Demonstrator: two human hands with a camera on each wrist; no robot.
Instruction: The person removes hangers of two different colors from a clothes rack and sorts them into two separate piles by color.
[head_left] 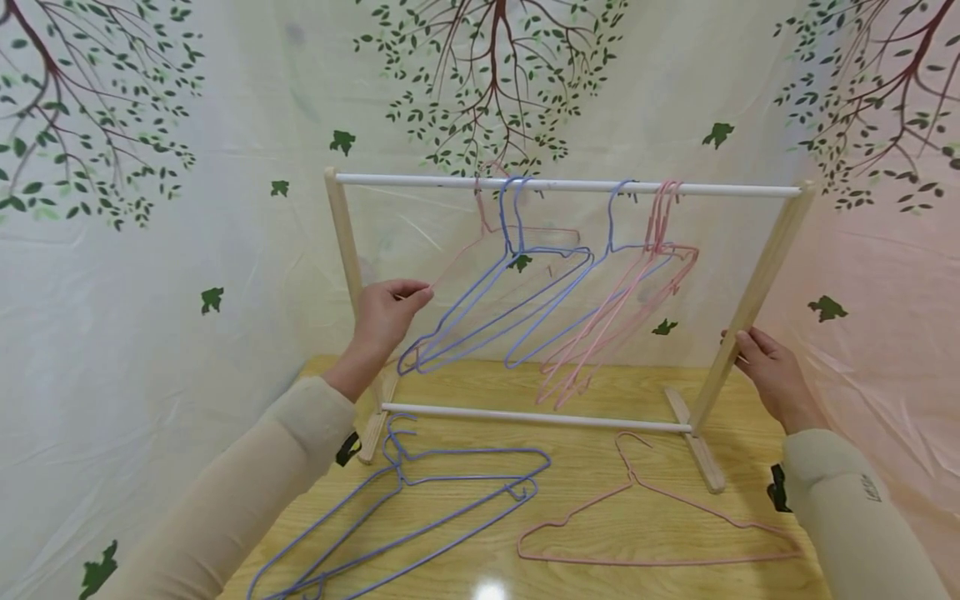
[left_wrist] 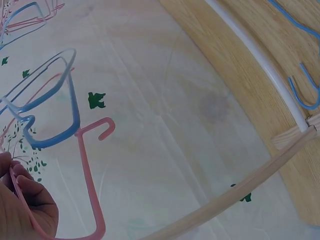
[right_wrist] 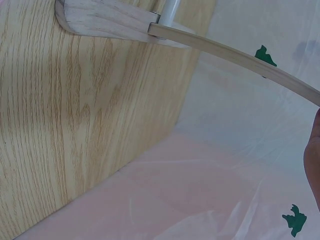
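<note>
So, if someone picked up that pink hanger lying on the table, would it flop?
Probably not: the pink hanger should be fairly stiff, as the hung hangers keep their shape. It's likely light, being a thin outline. Lying flat on the table, it would probably slide rather than roll.

Dark lettering [head_left: 870, 488] on right sleeve [head_left: 843, 525]; too small to read.

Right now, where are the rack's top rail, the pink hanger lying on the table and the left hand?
Top rail [head_left: 573, 185]: head view, bare middle stretch.
Lying pink hanger [head_left: 652, 563]: head view, bottom bar.
Left hand [head_left: 381, 321]: head view, middle of the hand.
</note>
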